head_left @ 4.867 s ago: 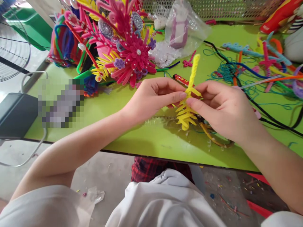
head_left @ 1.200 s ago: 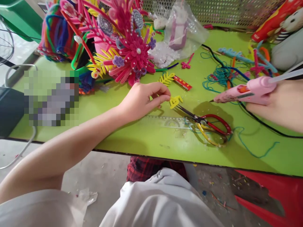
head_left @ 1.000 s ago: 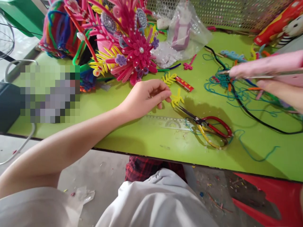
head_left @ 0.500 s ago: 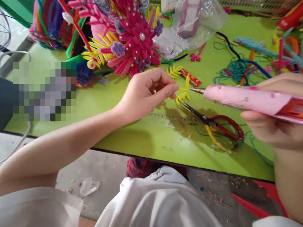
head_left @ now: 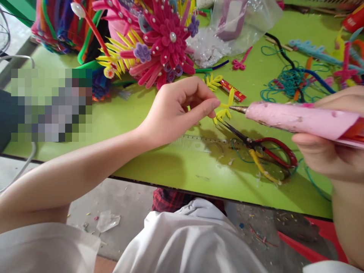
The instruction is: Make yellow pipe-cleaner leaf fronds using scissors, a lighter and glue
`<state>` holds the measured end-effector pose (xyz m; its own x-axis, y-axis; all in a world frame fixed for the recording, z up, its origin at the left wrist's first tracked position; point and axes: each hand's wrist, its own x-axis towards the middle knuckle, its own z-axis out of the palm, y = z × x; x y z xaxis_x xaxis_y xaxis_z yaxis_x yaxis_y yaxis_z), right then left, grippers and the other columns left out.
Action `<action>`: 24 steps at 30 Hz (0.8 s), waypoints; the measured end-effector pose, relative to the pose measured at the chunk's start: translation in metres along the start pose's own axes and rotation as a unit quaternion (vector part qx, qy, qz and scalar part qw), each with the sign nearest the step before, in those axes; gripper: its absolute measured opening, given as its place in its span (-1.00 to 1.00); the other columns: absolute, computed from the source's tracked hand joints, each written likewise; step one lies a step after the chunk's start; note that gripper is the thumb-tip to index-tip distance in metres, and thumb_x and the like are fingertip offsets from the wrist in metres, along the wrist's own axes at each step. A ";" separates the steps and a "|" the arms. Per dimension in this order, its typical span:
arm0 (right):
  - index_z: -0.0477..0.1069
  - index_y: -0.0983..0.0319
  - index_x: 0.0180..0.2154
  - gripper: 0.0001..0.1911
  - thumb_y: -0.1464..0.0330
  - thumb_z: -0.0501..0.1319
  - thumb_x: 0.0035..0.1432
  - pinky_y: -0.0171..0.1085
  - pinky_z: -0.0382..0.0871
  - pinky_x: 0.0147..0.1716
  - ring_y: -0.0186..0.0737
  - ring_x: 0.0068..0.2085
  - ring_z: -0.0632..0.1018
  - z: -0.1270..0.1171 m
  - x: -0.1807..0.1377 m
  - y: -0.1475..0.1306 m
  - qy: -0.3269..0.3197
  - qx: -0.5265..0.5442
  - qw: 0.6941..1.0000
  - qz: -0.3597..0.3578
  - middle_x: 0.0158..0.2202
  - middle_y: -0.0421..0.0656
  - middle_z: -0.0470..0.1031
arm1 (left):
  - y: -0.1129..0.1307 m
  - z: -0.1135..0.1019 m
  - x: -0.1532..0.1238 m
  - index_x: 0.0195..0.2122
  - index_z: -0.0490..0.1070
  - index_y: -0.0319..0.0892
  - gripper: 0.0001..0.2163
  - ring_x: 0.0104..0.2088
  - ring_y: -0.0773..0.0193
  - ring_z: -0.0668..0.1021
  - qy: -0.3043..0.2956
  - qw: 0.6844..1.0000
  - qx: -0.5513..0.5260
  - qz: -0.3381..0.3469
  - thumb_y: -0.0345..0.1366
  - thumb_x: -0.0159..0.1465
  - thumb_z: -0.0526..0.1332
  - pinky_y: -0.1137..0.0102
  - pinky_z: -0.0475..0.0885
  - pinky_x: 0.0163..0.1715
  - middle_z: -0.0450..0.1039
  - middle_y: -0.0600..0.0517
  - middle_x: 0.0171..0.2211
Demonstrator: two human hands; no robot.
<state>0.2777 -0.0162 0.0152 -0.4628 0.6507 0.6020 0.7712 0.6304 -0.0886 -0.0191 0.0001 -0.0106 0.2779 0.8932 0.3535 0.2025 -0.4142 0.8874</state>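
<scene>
My left hand (head_left: 184,110) is closed, pinching a small yellow pipe cleaner piece (head_left: 231,98) between thumb and forefinger. My right hand (head_left: 324,151) is wrapped round a pink glue gun (head_left: 295,116), partly cut off at the right edge. The gun's metal nozzle points left and is at the yellow piece; I cannot tell whether they touch. Just below, another yellow pipe cleaner shape (head_left: 222,115) lies close to the tips of the scissors (head_left: 251,143), which have red and yellow handles. A clear ruler (head_left: 199,142) lies flat under my left hand.
A pink pipe cleaner flower arrangement (head_left: 170,38) stands at the back. Bundled pipe cleaners (head_left: 61,26) are at the far left. A clear plastic bag (head_left: 256,22), a red packet (head_left: 233,90) and tangled teal string (head_left: 290,83) lie behind my hands. A white cable (head_left: 31,159) runs at left.
The view has shifted slightly. The glue gun's nozzle and the yellow piece have come closer together. Both hands keep their grips.
</scene>
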 end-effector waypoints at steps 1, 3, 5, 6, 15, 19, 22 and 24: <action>0.32 0.15 -0.50 -0.38 -0.24 0.14 0.25 -0.15 0.24 -0.50 -0.21 -0.52 0.45 0.000 0.000 0.000 0.001 0.000 1.000 -0.007 -0.58 -0.07 0.44 | 0.000 0.000 0.000 -0.31 0.52 -0.19 -0.85 -0.55 0.49 0.48 -0.001 1.000 0.006 -0.005 -0.25 0.38 0.34 0.50 0.38 -0.54 0.63 0.06 -0.41; 0.30 0.16 -0.50 -0.42 -0.17 0.17 0.28 -0.16 0.18 -0.52 -0.24 -0.53 0.41 0.001 -0.002 0.002 0.010 0.006 0.999 -0.031 -0.59 -0.10 0.40 | 0.000 0.000 0.000 -0.29 0.53 -0.19 -0.82 -0.54 0.49 0.48 0.002 1.000 0.017 -0.014 -0.20 0.39 0.33 0.51 0.38 -0.53 0.63 0.05 -0.40; 0.29 0.17 -0.49 -0.46 -0.10 0.24 0.28 -0.17 0.15 -0.53 -0.26 -0.53 0.39 0.002 -0.003 0.003 0.015 0.016 0.998 -0.053 -0.58 -0.11 0.40 | 0.001 0.000 -0.001 -0.29 0.53 -0.19 -0.80 -0.54 0.48 0.49 0.003 1.000 0.018 -0.013 -0.17 0.38 0.34 0.51 0.38 -0.53 0.63 0.04 -0.40; 0.30 0.17 -0.48 -0.48 -0.08 0.27 0.28 -0.18 0.16 -0.52 -0.26 -0.53 0.39 0.002 -0.004 0.004 0.014 0.019 0.998 -0.059 -0.58 -0.11 0.39 | 0.002 0.000 -0.001 -0.29 0.53 -0.19 -0.79 -0.53 0.48 0.49 0.003 1.000 0.017 -0.014 -0.16 0.38 0.35 0.51 0.38 -0.53 0.63 0.05 -0.40; 0.37 0.19 -0.39 -0.50 -0.10 0.32 0.21 -0.12 0.26 -0.42 -0.11 -0.39 0.53 0.001 -0.008 0.009 0.026 0.006 0.998 -0.052 -0.49 -0.06 0.45 | 0.000 0.001 0.001 -0.32 0.51 -0.15 -0.90 -0.55 0.47 0.47 -0.008 0.999 -0.028 0.031 -0.34 0.37 0.35 0.43 0.35 -0.57 0.61 0.08 -0.42; 0.28 0.17 -0.42 -0.46 -0.14 0.25 0.25 -0.13 0.21 -0.44 -0.18 -0.43 0.47 0.003 -0.009 0.011 0.019 -0.004 0.998 -0.052 -0.52 -0.12 0.36 | 0.000 0.000 0.001 -0.32 0.51 -0.13 -0.90 -0.55 0.44 0.46 -0.007 1.000 -0.017 0.017 -0.34 0.37 0.35 0.39 0.35 -0.56 0.62 0.09 -0.40; 0.27 0.17 -0.41 -0.44 -0.18 0.21 0.25 -0.12 0.26 -0.41 -0.14 -0.39 0.51 0.003 -0.009 0.010 0.015 -0.014 0.999 -0.040 -0.50 -0.11 0.36 | 0.001 -0.001 0.000 -0.30 0.52 -0.13 -0.91 -0.55 0.44 0.46 -0.009 1.000 -0.014 0.018 -0.33 0.37 0.35 0.39 0.35 -0.55 0.62 0.09 -0.39; 0.30 0.17 -0.41 -0.42 -0.22 0.22 0.21 -0.10 0.31 -0.38 -0.11 -0.36 0.54 0.003 -0.008 0.010 0.014 -0.018 1.000 -0.021 -0.49 -0.09 0.39 | 0.001 -0.001 -0.001 -0.30 0.52 -0.13 -0.91 -0.55 0.44 0.46 -0.013 1.000 -0.011 0.019 -0.31 0.37 0.34 0.39 0.35 -0.55 0.62 0.09 -0.39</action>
<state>0.2880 -0.0141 0.0069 -0.4838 0.6116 0.6260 0.7663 0.6416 -0.0347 -0.0199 -0.0006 -0.0096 0.3087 0.8722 0.3795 0.1707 -0.4433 0.8800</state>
